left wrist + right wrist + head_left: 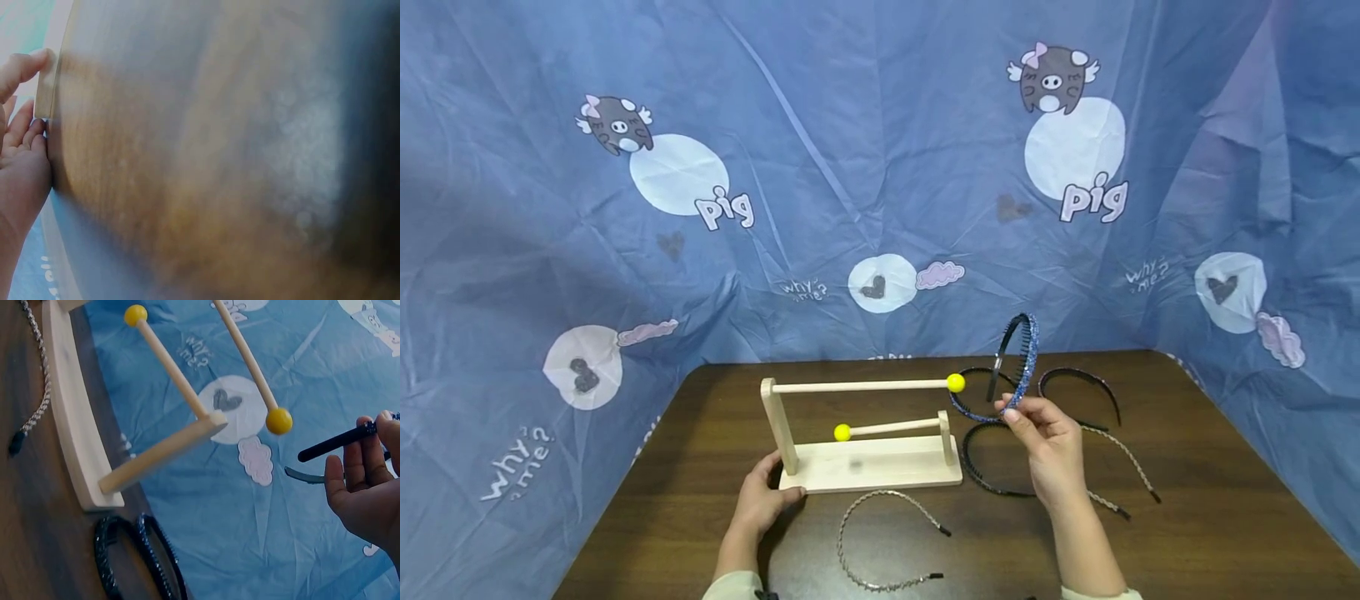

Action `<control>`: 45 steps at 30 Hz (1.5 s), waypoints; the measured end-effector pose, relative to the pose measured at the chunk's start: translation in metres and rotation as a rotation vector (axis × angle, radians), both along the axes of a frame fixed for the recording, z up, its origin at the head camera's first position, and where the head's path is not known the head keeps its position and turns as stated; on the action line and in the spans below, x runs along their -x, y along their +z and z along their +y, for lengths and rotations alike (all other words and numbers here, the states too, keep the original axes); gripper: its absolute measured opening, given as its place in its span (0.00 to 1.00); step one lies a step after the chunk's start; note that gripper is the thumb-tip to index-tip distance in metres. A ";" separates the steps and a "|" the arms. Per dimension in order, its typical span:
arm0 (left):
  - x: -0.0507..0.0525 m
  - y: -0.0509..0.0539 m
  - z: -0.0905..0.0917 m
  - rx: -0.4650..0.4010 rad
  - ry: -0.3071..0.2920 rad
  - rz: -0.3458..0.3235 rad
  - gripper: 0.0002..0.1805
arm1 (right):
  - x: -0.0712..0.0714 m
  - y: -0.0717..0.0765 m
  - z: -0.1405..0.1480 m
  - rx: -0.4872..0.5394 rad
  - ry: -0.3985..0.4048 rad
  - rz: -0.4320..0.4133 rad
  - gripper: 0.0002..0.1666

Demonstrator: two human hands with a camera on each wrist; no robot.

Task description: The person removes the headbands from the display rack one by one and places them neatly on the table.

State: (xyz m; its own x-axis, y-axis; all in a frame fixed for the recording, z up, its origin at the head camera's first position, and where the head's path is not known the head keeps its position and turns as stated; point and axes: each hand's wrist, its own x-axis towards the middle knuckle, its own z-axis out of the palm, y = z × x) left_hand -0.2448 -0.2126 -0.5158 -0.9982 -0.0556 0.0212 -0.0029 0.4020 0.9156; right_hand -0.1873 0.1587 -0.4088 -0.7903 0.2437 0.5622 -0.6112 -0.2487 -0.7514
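Note:
My right hand, at the right of the stand in the head view, pinches a blue glittery headband between thumb and fingers. The headband is raised above the table, with dark comb teeth along its inner side. The right wrist view shows its dark tip sticking out past the fingers. My left hand grips the left end of a pale wooden stand, thumb at the front and fingers behind. Two horizontal rods on the stand end in yellow balls, the upper ball pointing right and the lower ball left.
A beaded headband lies in front of the stand on the brown table. Right of the stand lie several more headbands, among them a black one and a dark one. A blue printed cloth hangs behind the table.

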 end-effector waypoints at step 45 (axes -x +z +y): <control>0.001 -0.004 0.001 -0.004 -0.009 0.019 0.38 | -0.045 -0.058 0.043 -0.612 0.523 -0.142 0.07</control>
State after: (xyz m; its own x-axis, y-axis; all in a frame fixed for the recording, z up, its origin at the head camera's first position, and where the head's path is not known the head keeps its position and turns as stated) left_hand -0.2463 -0.2120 -0.5193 -0.9981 -0.0465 0.0403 0.0185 0.3987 0.9169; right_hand -0.1427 0.2013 -0.4670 -0.7906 -0.4940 0.3618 -0.4181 0.0038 -0.9084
